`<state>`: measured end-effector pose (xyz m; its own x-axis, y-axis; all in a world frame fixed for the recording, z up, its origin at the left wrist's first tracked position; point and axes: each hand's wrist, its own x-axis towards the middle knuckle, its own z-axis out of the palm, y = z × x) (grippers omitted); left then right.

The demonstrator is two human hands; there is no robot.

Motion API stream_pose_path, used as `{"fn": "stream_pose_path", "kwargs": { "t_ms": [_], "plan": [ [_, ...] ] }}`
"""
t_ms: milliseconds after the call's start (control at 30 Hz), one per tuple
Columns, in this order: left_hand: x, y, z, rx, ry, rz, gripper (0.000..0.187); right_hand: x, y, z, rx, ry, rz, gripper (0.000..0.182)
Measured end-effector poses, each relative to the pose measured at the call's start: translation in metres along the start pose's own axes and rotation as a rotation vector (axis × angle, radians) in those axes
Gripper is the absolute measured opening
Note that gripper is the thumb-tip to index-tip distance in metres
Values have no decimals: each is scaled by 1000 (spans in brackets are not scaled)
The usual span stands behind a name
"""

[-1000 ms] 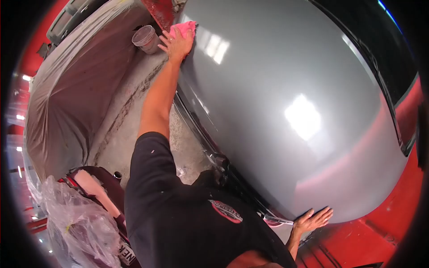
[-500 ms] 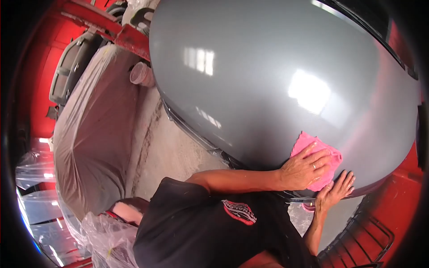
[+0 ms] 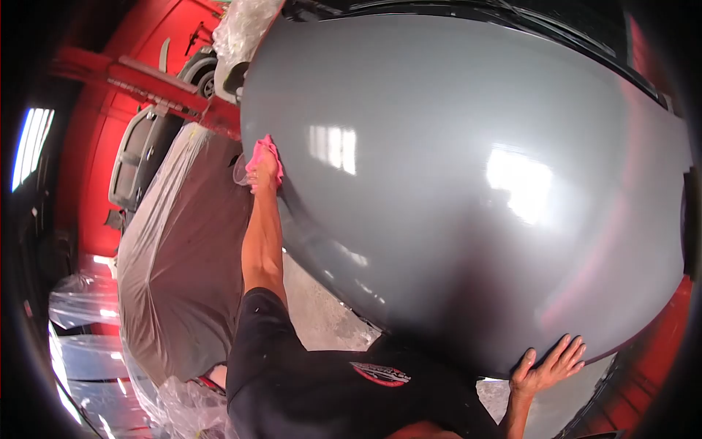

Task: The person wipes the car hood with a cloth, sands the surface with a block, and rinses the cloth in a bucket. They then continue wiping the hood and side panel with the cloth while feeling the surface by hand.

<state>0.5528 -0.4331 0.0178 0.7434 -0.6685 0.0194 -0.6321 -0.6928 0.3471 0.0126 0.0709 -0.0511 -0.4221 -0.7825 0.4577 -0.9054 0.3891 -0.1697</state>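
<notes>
A glossy grey car hood [image 3: 453,183] fills most of the view. My left hand [image 3: 265,171] is stretched out to the hood's far left edge, pressing a pink cloth [image 3: 258,154] against the paint. My right hand [image 3: 548,364] lies flat with fingers spread on the hood's near right edge, holding nothing. My black shirt with a red logo fills the bottom of the view.
A car covered in brown plastic sheeting [image 3: 179,256] stands to the left across a strip of concrete floor [image 3: 322,314]. A red lift arm [image 3: 146,80] crosses at upper left. Clear plastic wrap [image 3: 183,410] is bunched at lower left. Red walls surround the space.
My left hand has swept the pink cloth from the hood's near right edge, beside my right hand, across to its far left edge. My right hand stays flat on the near edge.
</notes>
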Motion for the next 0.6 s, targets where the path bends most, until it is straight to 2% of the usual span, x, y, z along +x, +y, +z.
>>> {"fn": "stream_pose_path", "kwargs": {
  "t_ms": [67,100,133,167,200,233,267,300,367,400,467,533,567,600],
  "plan": [
    [-23,38,1,-37,12,176,93,2,-1,0,-1,-5,-23,68],
    [-41,48,2,-23,-103,525,93,3,-3,0,-4,-7,-5,68],
    [-141,75,-5,-151,-11,741,87,3,-5,-2,2,-25,-2,67],
    [-225,86,-1,-417,-298,868,78,3,-5,-5,7,-44,-3,67],
    [-311,88,7,-435,-186,1318,72,5,-6,-4,1,-48,-3,67],
    [-403,107,-25,-68,-378,1423,69,5,-6,-2,12,-35,-7,66],
    [-458,80,87,-123,-151,1779,70,3,-4,-3,24,-24,-17,66],
    [-509,110,6,-443,-450,1943,73,3,-1,-3,11,-21,-18,66],
    [-574,114,21,-391,-371,2135,77,-2,3,-4,19,-91,6,64],
    [-573,119,20,-407,-362,2157,77,-3,4,-3,38,-72,0,62],
    [-556,135,21,-661,-537,2133,69,-6,5,-7,27,-83,5,62],
    [-486,170,22,-665,-471,1787,74,-1,3,-1,32,-66,12,61],
    [-436,215,-63,-121,-598,1701,57,-3,2,-3,42,-81,19,61],
    [-376,226,-50,-468,-555,1527,47,-3,3,-5,50,-96,21,60]
  ]
}}
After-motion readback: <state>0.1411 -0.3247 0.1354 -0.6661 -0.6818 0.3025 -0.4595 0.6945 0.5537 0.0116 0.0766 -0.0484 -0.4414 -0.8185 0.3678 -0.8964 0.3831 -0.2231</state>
